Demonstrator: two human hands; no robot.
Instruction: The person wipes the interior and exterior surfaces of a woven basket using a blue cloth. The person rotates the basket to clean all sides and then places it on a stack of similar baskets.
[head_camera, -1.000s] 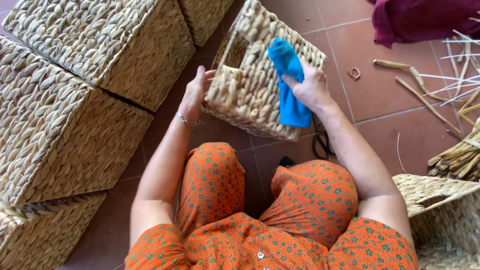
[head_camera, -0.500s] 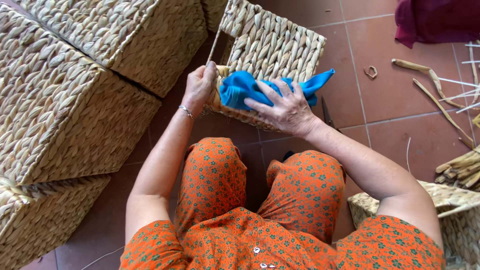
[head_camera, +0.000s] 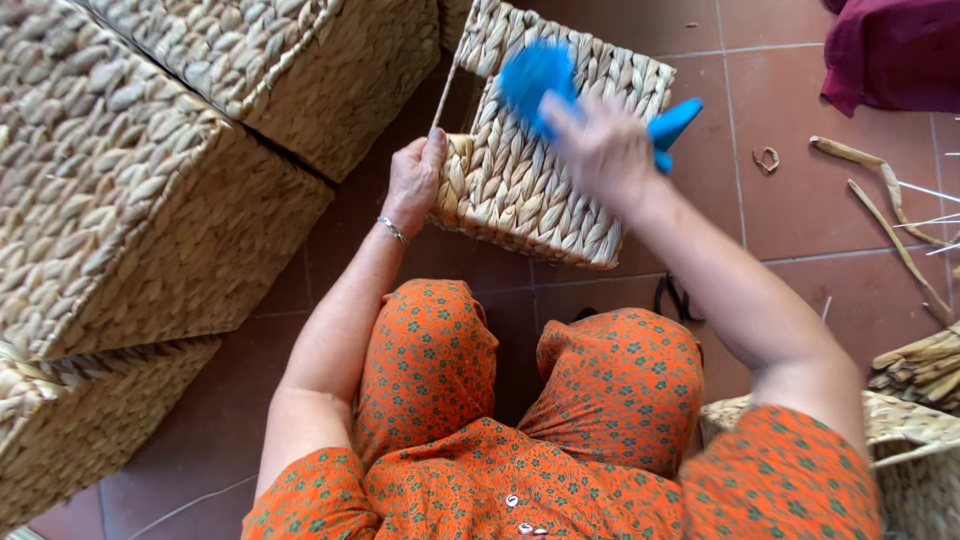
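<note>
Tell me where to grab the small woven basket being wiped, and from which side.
Probably the small woven basket's near-left corner rim, coming from the left, as the left hand does now: fingers curl over that edge. The rim is thick and open there, and the right hand with the blue cloth occupies the broad side.

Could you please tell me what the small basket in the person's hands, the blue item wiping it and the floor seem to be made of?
The small pale woven basket looks like plaited dried plant fibre, matte, judging by its thick braided strands. The bright blue wiping item seems soft cloth, though motion blur leaves that open. The reddish-brown floor looks like unglazed clay tile, with visible grout lines.
</note>
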